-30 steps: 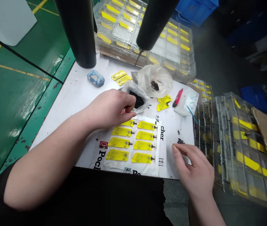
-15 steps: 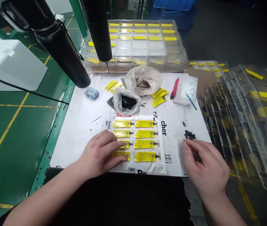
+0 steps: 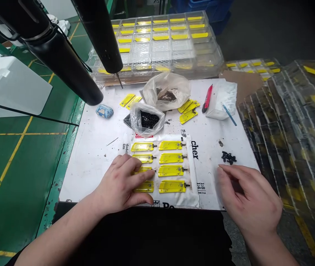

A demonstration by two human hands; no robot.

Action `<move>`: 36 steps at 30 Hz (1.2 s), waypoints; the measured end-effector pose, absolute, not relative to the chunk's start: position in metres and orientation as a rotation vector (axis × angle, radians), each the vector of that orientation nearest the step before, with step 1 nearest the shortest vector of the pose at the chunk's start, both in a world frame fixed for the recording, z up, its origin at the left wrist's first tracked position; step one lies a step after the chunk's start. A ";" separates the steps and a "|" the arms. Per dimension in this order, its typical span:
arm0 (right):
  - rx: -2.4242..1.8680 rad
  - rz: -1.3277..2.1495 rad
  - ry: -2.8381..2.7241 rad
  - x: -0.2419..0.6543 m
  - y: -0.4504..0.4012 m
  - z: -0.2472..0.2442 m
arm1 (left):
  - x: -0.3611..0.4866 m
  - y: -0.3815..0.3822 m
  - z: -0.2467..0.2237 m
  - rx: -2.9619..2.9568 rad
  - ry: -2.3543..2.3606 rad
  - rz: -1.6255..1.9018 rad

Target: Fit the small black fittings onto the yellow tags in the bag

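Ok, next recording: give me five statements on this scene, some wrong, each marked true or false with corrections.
1. The left hand is over the left column of yellow plates. True.
2. The right hand is inside a plastic bag. False: it is beside the pile of small black parts.
3. The red cutter lies on the table. True.
4. The blue patterned case is on the floor. False: it is on the table.
5. The yellow plates by the left hand form two columns. True.

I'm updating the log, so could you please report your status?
Left hand over yellow pieces, partly hiding three. Right hand beside loose black parts; grip unclear.
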State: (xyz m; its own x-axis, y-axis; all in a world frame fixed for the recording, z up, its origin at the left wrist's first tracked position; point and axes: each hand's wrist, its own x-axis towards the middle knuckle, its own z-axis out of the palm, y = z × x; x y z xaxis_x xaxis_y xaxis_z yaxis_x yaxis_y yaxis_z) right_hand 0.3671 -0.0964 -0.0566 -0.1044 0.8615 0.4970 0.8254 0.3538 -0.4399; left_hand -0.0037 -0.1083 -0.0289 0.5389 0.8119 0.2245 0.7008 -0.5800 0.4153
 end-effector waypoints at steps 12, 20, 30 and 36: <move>-1.382 0.139 -2.000 0.349 -0.096 -0.040 | -0.011 -0.109 -0.028 2.396 1.259 0.814; -1.110 0.549 -2.529 0.263 -0.075 -0.006 | -0.009 -0.107 -0.030 2.346 1.328 0.779; -1.144 0.572 -2.739 0.237 -0.059 -0.008 | -0.014 -0.102 -0.036 2.397 1.341 0.708; -1.145 0.548 -2.785 0.232 -0.057 -0.006 | -0.014 -0.101 -0.037 2.381 1.307 0.724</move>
